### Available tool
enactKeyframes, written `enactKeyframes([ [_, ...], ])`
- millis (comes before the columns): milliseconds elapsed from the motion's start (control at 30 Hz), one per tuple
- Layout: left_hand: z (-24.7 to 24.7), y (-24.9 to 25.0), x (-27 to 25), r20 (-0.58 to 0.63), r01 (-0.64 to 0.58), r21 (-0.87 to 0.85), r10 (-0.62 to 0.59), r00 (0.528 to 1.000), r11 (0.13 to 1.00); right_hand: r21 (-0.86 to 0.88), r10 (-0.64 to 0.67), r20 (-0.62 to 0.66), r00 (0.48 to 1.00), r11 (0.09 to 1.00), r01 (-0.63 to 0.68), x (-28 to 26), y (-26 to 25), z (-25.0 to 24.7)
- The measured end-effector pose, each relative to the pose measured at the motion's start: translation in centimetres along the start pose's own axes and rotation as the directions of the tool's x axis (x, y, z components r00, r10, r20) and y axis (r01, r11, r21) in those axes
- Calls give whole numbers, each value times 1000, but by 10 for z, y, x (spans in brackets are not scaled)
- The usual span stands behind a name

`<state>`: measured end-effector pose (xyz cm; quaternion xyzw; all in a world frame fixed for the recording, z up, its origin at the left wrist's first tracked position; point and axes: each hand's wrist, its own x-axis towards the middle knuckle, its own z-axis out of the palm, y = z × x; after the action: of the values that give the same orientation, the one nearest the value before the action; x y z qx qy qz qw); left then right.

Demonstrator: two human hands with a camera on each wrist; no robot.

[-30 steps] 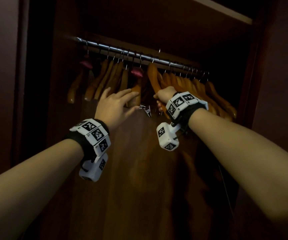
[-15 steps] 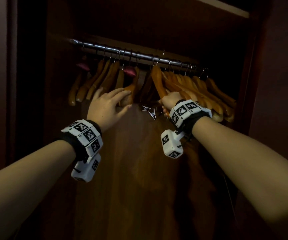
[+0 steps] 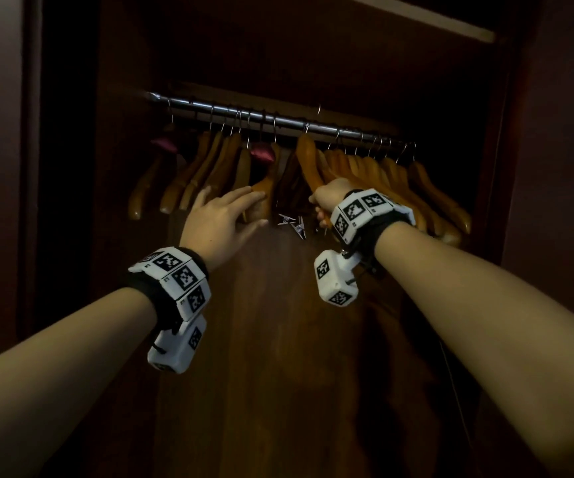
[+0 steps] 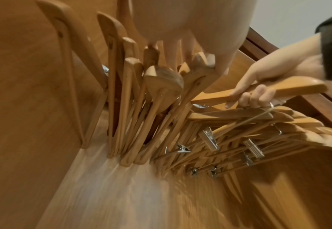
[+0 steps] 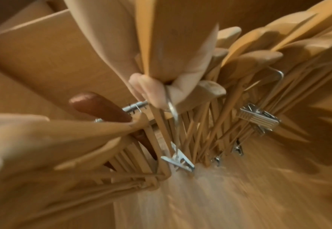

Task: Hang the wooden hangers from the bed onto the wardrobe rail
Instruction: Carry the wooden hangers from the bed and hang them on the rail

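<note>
A chrome wardrobe rail carries several wooden hangers in two bunches. My right hand grips the lower arm of one wooden hanger in the gap between the bunches; its top sits right under the rail, and I cannot tell whether its hook is over the rail. In the right wrist view the fingers curl round that hanger. My left hand is open, its straight fingers touching the ends of the left bunch. The left wrist view shows the right hand round the hanger arm.
Two pink padded hangers hang among the left bunch. Metal trouser clips dangle between my hands. The right bunch fills the rail up to the wardrobe's right wall. The wooden back panel is close behind.
The view has shifted a little and the rail sits lower in the picture. Both hands stay about where they were, the left on the left bunch, the right on its hanger.
</note>
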<state>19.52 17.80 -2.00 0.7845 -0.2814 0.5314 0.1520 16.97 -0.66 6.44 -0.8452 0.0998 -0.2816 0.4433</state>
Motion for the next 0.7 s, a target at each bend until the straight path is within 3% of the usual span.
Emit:
enactKeyframes([
  [200,1,1,0,-6,2,7,-2,1000,1000,83,51,56,997,995,-55,-11,6,-18],
  [300,0,-1,-1,-14,-2,10,2,1000,1000,25,-18,25,1000,1000,18,-12,11,-21],
  [433,2,-2,-1,-37,-13,5,13,999,1000,-3,-8,23,1000,1000,8,-22,23,-25],
  [567,3,1,-1,-42,-9,2,9,999,1000,-80,-116,8,993,990,116,-33,32,-18],
  [700,2,4,0,-33,-7,-3,7,999,1000,-16,-135,33,990,991,136,-46,26,-4],
])
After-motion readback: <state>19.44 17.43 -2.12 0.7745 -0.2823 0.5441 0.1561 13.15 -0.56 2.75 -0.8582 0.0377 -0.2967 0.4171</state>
